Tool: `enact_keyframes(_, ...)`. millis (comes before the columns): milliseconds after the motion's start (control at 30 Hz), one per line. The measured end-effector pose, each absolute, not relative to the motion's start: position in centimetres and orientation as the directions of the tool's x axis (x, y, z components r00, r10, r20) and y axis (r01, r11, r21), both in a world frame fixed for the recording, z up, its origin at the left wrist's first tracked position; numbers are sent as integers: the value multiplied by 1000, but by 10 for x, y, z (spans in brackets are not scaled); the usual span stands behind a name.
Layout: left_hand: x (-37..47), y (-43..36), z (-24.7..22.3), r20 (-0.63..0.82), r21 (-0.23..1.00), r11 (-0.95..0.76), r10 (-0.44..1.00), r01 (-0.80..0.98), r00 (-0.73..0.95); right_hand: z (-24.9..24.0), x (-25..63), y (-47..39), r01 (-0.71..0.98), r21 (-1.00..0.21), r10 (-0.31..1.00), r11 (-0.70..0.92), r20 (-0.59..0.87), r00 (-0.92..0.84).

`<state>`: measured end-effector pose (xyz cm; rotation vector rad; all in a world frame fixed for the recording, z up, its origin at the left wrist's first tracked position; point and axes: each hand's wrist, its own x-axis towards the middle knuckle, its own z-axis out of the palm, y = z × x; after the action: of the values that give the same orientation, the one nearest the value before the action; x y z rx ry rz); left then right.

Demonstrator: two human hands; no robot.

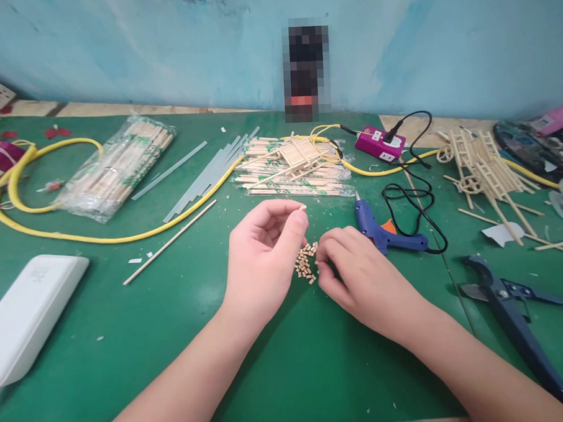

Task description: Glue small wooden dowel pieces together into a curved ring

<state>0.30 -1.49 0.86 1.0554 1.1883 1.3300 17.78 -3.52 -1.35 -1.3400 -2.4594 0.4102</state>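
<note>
Pinching a wooden bit (302, 207) in left hand (266, 255), mid-frame, with right hand (361, 271) curled beside the cut-wood pile (304, 265), cannot tell if grasping

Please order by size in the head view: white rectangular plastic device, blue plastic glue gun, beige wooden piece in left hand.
1. White device, cut by frame edge
2. Blue glue gun
3. Wooden piece in left hand
</note>
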Motion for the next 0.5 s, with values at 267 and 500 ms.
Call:
enact_keyframes(267,12,-32,12,-17,1000,15,994,22,111,8,206,-35,402,-873,940,277,158,-303)
enact_keyframes(500,16,-36,13,-26,999,34,980,-38,197,9,201,-43,203,-967,967,153,105,-232)
